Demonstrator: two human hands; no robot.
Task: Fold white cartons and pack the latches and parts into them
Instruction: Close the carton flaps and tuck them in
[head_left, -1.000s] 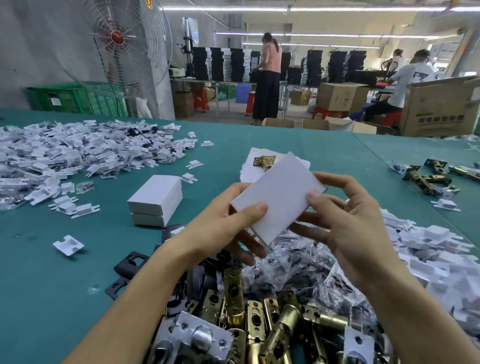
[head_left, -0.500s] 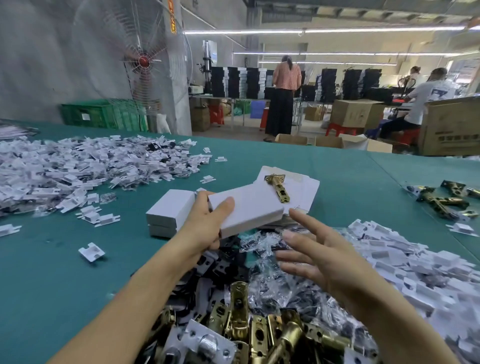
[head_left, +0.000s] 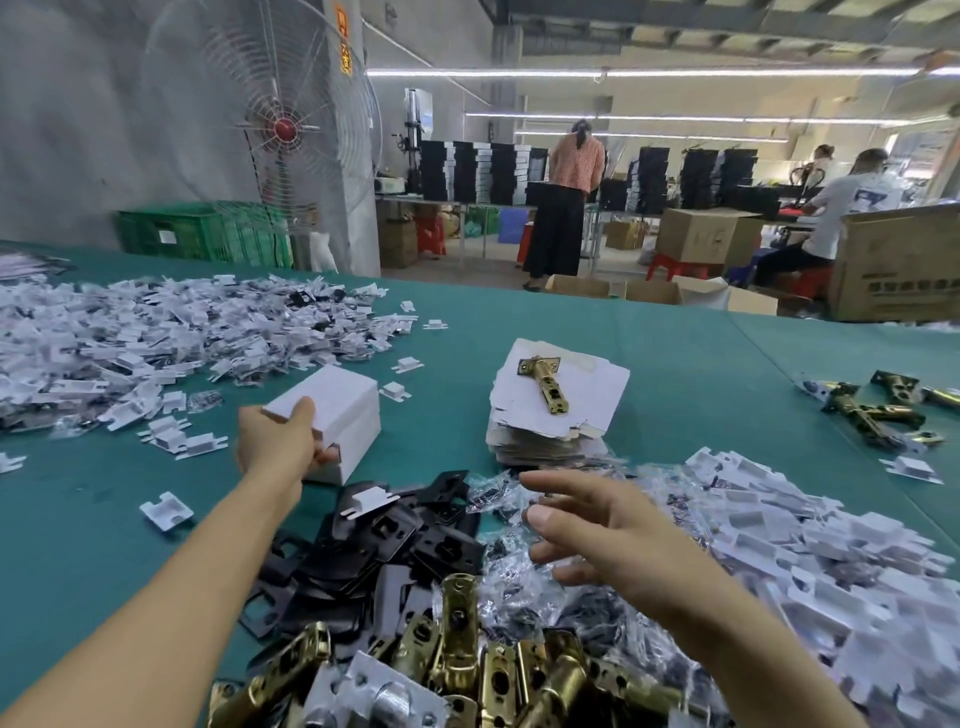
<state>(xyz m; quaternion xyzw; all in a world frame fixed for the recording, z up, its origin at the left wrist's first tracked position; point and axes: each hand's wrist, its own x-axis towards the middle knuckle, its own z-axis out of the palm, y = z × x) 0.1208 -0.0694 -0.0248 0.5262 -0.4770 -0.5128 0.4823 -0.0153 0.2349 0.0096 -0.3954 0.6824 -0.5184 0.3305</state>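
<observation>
The left hand (head_left: 278, 441) has its grip closed around the near end of a folded white carton (head_left: 337, 397), which sits on top of another carton (head_left: 358, 449) on the green bench (head_left: 701, 374). The right hand (head_left: 602, 530) hangs with an open grip, fingers spread and holding nothing, above the clear bags of parts (head_left: 504, 597). One brass latch (head_left: 544, 384) lies on the stack of flat cartons (head_left: 587, 400), to the right of the folded ones.

Grey wall (head_left: 104, 130), large fan (head_left: 270, 124), ceiling strip lights (head_left: 675, 73).
</observation>
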